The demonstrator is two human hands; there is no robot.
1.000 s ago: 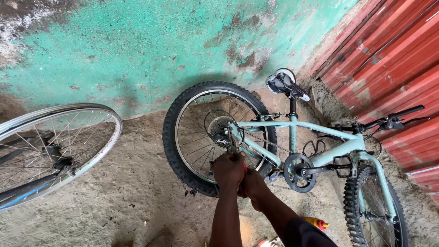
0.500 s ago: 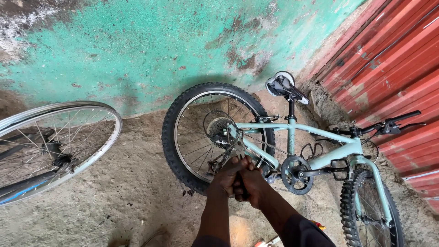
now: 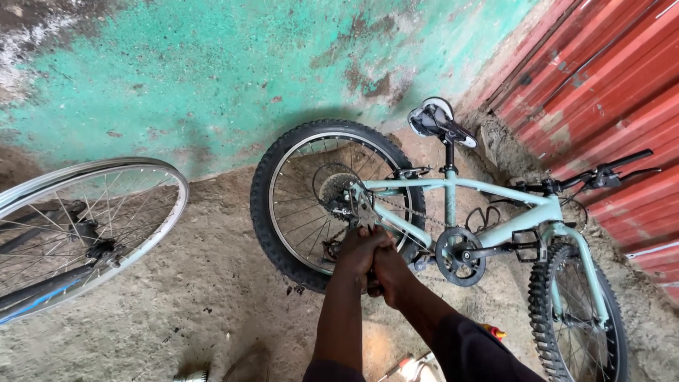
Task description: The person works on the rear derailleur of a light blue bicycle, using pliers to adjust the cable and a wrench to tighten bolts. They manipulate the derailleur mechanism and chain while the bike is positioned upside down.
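Both hands meet in front of the pale green bicycle, by its knobbly black rear wheel; the left hand and right hand are curled shut and pressed together, but what they grip is hidden between them. A silver spoked wheel is cut off at the left edge. Small objects at the bottom edge are too cropped to identify. Bare dirt floor lies open between the wheels; a green wall and red corrugated metal sheeting close the space behind.
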